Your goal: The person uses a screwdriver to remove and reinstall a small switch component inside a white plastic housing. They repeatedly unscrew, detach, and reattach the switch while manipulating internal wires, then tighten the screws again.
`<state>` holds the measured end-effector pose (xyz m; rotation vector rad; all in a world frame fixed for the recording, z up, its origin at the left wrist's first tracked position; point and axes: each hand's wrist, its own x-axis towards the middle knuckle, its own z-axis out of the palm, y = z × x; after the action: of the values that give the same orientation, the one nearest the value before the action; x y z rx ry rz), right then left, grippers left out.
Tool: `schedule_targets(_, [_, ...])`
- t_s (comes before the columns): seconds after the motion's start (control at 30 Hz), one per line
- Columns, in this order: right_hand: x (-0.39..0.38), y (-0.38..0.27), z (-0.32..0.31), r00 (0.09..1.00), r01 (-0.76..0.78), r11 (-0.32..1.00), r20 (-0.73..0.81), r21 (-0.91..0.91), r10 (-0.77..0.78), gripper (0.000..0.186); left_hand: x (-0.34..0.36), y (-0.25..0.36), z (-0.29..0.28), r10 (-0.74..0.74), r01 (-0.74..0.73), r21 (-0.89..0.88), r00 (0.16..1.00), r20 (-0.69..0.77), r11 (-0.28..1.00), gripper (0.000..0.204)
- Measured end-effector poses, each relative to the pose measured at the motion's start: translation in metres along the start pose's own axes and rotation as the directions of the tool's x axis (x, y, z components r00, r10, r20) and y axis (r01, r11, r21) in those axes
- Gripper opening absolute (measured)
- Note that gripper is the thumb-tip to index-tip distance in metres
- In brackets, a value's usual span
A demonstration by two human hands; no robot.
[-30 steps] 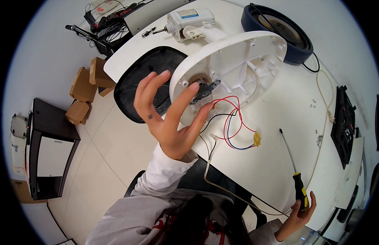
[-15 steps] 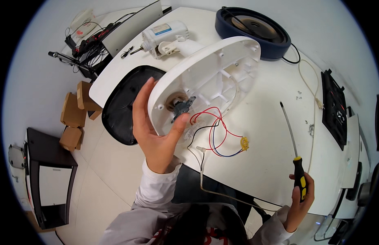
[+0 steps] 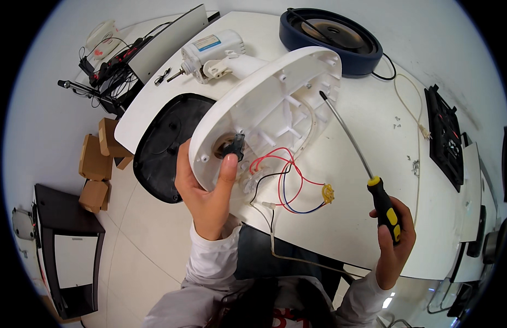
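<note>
Head view: we judge the step as steadying the tilted base while the driver is at the ready. Next move, we reckon, calls for a firm grip on the base and careful aim, clear of the loose wires. Left hand: partly curled round the base's near-left rim, fingers behind, thumb inside at the dark part; we can't tell if the thumb presses it. Right hand: wrapped round the driver's handle, right of the base; shaft slants up, tip overlapping the base's right end in view, contact unclear. Wires run from the base to the yellow piece, near side. Black cover lies left of the base, motor beyond it.
</note>
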<state>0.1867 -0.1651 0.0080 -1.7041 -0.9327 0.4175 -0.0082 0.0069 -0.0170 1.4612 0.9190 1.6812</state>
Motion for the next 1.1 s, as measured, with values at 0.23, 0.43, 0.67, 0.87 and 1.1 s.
schedule_targets(0.23, [0.005, -0.005, 0.009, 0.999, -0.014, 1.0, 0.042, 0.021, 0.013, 0.042, -0.001, -0.004, -0.005, -0.002, 0.002, 0.003, 1.0, 0.003, 1.0, 0.044])
schedule_targets(0.43, [0.005, -0.008, 0.011, 0.999, -0.009, 1.0, 0.042, -0.005, 0.009, 0.042, -0.001, -0.009, -0.007, 0.008, -0.008, 0.011, 1.0, -0.017, 1.0, 0.047])
schedule_targets(0.67, [0.002, -0.009, 0.014, 0.999, -0.015, 1.0, 0.036, 0.024, 0.014, 0.043, -0.001, -0.009, -0.006, 0.001, -0.001, -0.014, 1.0, -0.011, 1.0, 0.047])
schedule_targets(0.87, [-0.001, -0.008, 0.015, 0.999, -0.024, 0.999, 0.034, 0.029, 0.023, 0.043, -0.001, -0.007, -0.007, -0.019, 0.019, -0.021, 1.0, 0.006, 1.0, 0.046])
schedule_targets(1.1, [0.0, -0.01, 0.014, 0.998, -0.033, 0.999, 0.051, 0.032, 0.031, 0.043, 0.0, -0.008, -0.008, -0.021, 0.022, -0.025, 1.0, 0.017, 0.999, 0.046])
